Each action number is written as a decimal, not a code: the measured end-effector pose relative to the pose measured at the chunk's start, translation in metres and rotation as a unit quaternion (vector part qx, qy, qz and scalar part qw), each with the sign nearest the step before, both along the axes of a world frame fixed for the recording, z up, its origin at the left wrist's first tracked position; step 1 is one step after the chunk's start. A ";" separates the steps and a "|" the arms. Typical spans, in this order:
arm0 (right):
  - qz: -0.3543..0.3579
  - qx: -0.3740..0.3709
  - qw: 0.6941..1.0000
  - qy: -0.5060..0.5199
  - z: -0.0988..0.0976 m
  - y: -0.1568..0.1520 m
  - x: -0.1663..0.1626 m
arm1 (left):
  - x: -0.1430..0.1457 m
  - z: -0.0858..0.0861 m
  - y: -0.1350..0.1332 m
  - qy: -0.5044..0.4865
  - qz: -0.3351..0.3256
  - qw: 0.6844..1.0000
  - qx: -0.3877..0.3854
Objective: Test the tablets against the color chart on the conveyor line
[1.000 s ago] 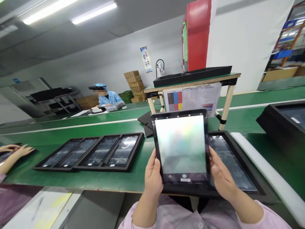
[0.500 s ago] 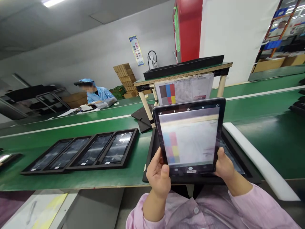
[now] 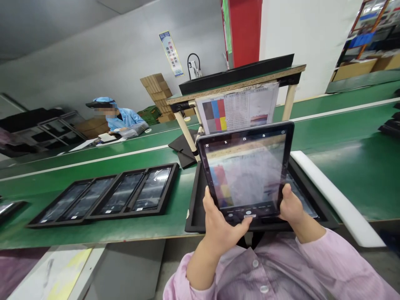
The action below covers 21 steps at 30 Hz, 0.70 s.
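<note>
I hold a black tablet [image 3: 248, 166] upright in front of me with both hands. My left hand [image 3: 223, 227] grips its lower left corner, the thumb stretched across to the button at the bottom middle of the screen. At the lower right edge my right hand [image 3: 290, 206] is closed on the tablet. The lit screen shows a camera picture of the colour chart sheet [image 3: 239, 111], which hangs from a small wooden stand [image 3: 237, 83] behind. Under the tablet lies a black tray [image 3: 195, 208] on the green belt.
A long black tray with several tablets [image 3: 109, 196] lies on the green conveyor [image 3: 343, 166] to the left. A white foam strip [image 3: 337, 204] lies at the right. A person in blue [image 3: 117, 118] sits at the far belt. Cardboard boxes [image 3: 158, 93] and a red pillar [image 3: 245, 31] stand behind.
The tablet's screen went from a washed-out blur to a picture of the colour chart. My left thumb has slid across to the button at the screen's bottom middle. The view has dropped a little.
</note>
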State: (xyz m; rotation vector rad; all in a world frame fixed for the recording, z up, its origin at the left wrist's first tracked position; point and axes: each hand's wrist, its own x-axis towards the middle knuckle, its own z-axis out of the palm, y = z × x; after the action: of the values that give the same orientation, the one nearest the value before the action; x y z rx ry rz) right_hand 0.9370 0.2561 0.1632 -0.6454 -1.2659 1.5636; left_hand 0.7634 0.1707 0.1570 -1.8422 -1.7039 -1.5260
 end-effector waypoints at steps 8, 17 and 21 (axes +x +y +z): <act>-0.029 -0.004 0.999 -0.032 -0.002 0.000 -0.001 | 0.001 -0.003 0.001 0.021 0.030 0.999 0.014; -0.050 -0.008 0.999 -0.017 0.000 -0.001 -0.004 | 0.002 -0.004 0.000 0.022 0.056 0.998 0.001; -0.051 -0.004 0.999 -0.009 0.000 -0.002 -0.004 | 0.003 -0.003 0.001 0.025 0.070 0.997 0.003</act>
State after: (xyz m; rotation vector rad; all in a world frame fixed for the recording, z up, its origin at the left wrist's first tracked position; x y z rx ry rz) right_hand 0.9327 0.2545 0.1635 -0.7200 -1.2228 1.4818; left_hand 0.7665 0.1720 0.1536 -1.7040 -1.7623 -1.4168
